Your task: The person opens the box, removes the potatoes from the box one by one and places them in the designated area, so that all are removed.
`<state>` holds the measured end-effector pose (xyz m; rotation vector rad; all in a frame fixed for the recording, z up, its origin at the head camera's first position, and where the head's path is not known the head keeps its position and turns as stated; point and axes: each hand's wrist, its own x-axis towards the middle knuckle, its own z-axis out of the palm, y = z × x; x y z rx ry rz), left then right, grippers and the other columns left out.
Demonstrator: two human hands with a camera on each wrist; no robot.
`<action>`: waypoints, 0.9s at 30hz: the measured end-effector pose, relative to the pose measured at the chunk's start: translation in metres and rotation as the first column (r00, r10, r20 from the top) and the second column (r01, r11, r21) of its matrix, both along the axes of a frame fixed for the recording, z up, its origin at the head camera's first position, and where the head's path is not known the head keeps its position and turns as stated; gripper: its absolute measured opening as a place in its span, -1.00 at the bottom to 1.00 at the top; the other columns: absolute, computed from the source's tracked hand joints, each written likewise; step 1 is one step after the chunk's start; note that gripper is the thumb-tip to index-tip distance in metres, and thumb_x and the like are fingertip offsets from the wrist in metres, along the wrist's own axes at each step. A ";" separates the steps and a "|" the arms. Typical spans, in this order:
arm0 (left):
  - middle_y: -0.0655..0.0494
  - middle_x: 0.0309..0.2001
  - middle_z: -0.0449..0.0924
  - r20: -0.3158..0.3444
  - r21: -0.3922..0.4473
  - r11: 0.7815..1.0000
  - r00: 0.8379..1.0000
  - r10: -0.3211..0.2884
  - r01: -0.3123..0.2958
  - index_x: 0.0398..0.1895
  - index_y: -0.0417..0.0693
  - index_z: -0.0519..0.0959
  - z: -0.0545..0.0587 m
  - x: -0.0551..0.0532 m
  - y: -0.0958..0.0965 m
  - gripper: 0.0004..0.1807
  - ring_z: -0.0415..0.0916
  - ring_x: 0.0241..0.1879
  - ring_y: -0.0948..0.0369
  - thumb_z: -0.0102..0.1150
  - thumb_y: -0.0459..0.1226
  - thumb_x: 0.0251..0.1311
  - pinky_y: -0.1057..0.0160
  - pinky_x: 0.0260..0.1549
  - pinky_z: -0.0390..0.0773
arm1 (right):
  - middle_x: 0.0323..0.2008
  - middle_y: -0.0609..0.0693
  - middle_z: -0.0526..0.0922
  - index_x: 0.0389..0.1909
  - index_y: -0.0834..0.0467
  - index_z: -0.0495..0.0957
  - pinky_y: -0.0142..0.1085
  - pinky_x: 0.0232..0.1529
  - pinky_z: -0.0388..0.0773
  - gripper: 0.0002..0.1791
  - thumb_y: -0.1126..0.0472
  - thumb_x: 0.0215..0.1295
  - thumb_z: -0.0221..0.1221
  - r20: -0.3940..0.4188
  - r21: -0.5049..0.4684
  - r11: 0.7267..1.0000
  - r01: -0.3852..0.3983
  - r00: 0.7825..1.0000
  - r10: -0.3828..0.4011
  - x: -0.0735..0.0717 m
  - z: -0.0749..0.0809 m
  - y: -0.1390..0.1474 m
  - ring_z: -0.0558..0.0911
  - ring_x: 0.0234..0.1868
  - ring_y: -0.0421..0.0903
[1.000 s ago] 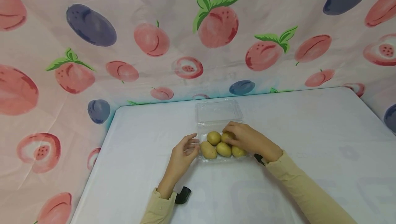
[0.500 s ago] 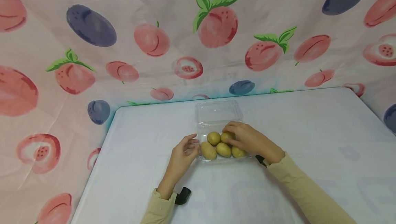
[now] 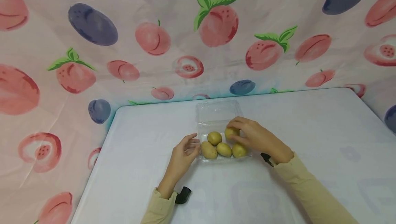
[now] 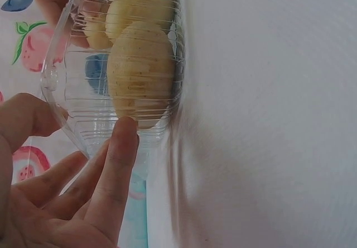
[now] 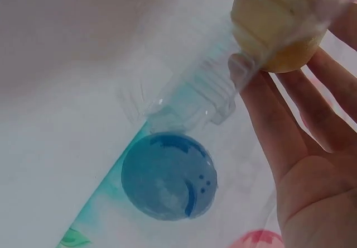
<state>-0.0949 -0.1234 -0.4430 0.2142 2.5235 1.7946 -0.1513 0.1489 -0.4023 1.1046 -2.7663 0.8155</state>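
A clear plastic clamshell box (image 3: pixel 229 159) lies with its lid (image 3: pixel 219 111) folded back. Several yellow potatoes (image 3: pixel 208 150) sit in its base. My right hand (image 3: pixel 258 136) grips one potato (image 3: pixel 231 133) between thumb and fingers at the back right of the base; the right wrist view shows this potato (image 5: pixel 279 30) behind the plastic wall. At the box's left side, my left hand (image 3: pixel 182 153) rests its fingertips on the outer wall. Up close in the left wrist view, a finger (image 4: pixel 120 153) touches the ribbed plastic beside the nearest potato (image 4: pixel 139 69).
The box stands on a white-covered table (image 3: pixel 148 134), near its back edge. A fruit-printed cloth (image 3: pixel 185 21) hangs behind and along the left. Black wrist-worn devices show at both sleeves, such as the left one (image 3: pixel 183 195).
My right hand has shifted right and slightly toward the back with the potato, opening a gap beside the neighbouring potato. The front right potato shows more fully. My left hand has stayed still.
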 end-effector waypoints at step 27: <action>-0.17 0.07 0.61 -0.014 -0.012 1.000 1.000 -0.002 0.002 0.29 -0.22 0.44 -0.001 -0.001 0.000 -0.53 0.61 0.06 0.02 0.21 -0.33 0.33 0.20 0.01 0.66 | -0.03 0.02 0.63 -0.01 0.19 0.65 -0.16 -0.09 0.66 -0.69 0.17 0.27 0.34 -0.059 -0.032 0.998 0.061 0.996 -0.063 0.000 0.007 0.020 0.61 -0.11 -0.11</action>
